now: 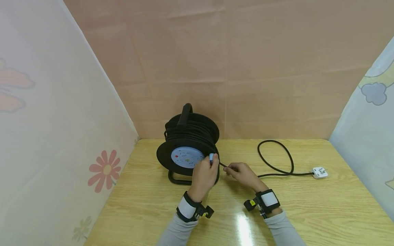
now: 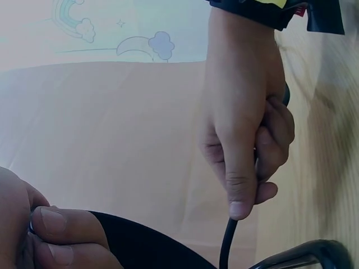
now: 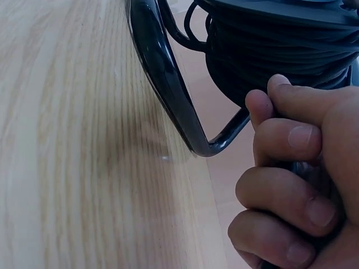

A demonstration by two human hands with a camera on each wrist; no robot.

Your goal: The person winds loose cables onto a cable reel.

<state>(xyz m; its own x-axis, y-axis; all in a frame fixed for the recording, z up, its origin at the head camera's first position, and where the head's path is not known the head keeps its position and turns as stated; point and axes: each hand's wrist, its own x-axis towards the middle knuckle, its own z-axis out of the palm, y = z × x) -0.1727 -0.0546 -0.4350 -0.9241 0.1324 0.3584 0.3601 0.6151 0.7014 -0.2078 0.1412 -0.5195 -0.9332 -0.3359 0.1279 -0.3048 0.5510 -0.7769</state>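
A black cable reel (image 1: 192,143) stands on the wooden table, with black cable wound on its drum and a light blue socket panel (image 1: 187,157) facing front. My left hand (image 1: 204,173) grips a small blue winding knob (image 1: 211,157) at the right of that panel; in the left wrist view its curled fingers hide the knob. To the right of the reel, my right hand (image 1: 243,175) holds the black cable (image 2: 226,246) between thumb and curled fingers. The cable runs from this hand toward the drum. The right wrist view shows the fingers (image 3: 280,190) wrapped round it, close to the wound drum.
Beyond my right hand the cable's free end lies in a loose loop (image 1: 290,160) and ends in a white three-pin plug (image 1: 319,172). The reel's black tube stand (image 1: 178,181) rests on the table (image 1: 138,212). A brown paper-like backdrop (image 1: 246,68) rises behind.
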